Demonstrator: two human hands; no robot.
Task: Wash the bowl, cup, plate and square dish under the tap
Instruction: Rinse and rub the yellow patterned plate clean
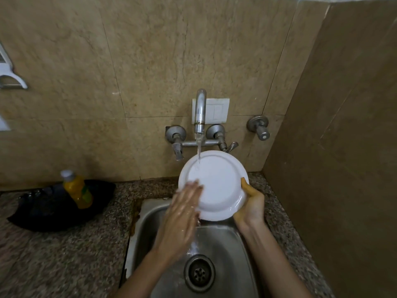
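Standing at steel sink (232,244), wet drain (199,273) nearest. Gripping white plate (219,183) with right hand (251,203): fingers curled behind right rim, thumb on front, clamped on it. Pressing left hand (182,214) flat against plate's lower left, fingers (193,188) straight, together, wet, gripping nothing. Holding plate above sink, tilted toward camera, directly below tap (200,110). Running water (198,149) from spout onto plate's upper left, dripping off lower edge into sink. Left, on speckled worktop (64,254): yellow bottle (78,191), white cap, on crumpled black cloth (43,214) by wall. Behind tap: white switch plate (218,110), lever handles (178,150) either side of mixer, separate valve (258,126) further right on beige tiled wall (129,61).
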